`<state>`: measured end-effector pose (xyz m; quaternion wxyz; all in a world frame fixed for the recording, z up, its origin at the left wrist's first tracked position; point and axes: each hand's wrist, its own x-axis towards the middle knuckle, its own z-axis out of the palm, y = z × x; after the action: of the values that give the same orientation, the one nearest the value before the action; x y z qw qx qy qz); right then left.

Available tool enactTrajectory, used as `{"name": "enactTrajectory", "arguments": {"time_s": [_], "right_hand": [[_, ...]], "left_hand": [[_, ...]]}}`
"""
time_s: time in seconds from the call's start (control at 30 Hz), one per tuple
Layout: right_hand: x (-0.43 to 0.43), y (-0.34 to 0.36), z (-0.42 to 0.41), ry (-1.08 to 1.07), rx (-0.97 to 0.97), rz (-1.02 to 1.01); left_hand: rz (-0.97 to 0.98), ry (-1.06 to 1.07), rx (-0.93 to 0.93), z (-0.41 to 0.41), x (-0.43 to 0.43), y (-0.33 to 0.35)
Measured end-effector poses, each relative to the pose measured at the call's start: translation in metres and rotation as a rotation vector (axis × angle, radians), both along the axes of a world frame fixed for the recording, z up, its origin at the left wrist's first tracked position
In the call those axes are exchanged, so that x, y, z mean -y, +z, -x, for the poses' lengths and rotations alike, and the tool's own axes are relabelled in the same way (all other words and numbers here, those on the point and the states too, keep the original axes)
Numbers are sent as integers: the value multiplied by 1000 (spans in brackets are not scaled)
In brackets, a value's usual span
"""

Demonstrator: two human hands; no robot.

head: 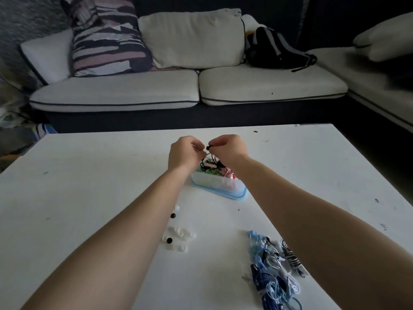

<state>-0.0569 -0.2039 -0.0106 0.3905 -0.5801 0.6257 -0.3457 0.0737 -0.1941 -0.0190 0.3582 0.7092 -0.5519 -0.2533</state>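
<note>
While right hand (225, 146) pinches earbud (208, 148) (black, rounded); thin cord (206, 156) dangles.

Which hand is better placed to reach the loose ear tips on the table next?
The left hand, probably: the ear tips lie just beside its forearm, while the right hand pinches the black earbud and would have to cross over.

The table (89, 198) is white, flecked with dark specks; the earphone (208, 148) black; the tub (214, 185) clear, edged blue below; the cable bundles (270, 278) blue, pale blue and white; one bundle (292, 261) zebra-striped; the pillow (107, 39) banded pink, black and white.
</note>
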Motion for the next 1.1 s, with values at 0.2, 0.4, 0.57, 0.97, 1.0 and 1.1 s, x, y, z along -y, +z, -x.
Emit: {"name": "enactTrajectory", "arguments": {"time_s": [0.2, 0.4, 0.57, 0.97, 1.0, 1.1], "right_hand": [[0, 4, 3, 80, -248, 56], [-39, 16, 27, 63, -216, 82], [-92, 24, 62, 118, -146, 74], [-180, -23, 148, 325, -682, -294], [-183, -25, 148, 342, -665, -346], [-181, -31, 150, 399, -749, -327]], "left_hand": [[41, -32, 49, -10, -9, -9], [62, -59, 117, -15, -48, 1], [65, -167, 101, 14, -105, 9], [-307, -633, 205, 85, -213, -21], [-300, -634, 216, 87, -214, -24], [-301, -619, 231, 87, -216, -29]]}}
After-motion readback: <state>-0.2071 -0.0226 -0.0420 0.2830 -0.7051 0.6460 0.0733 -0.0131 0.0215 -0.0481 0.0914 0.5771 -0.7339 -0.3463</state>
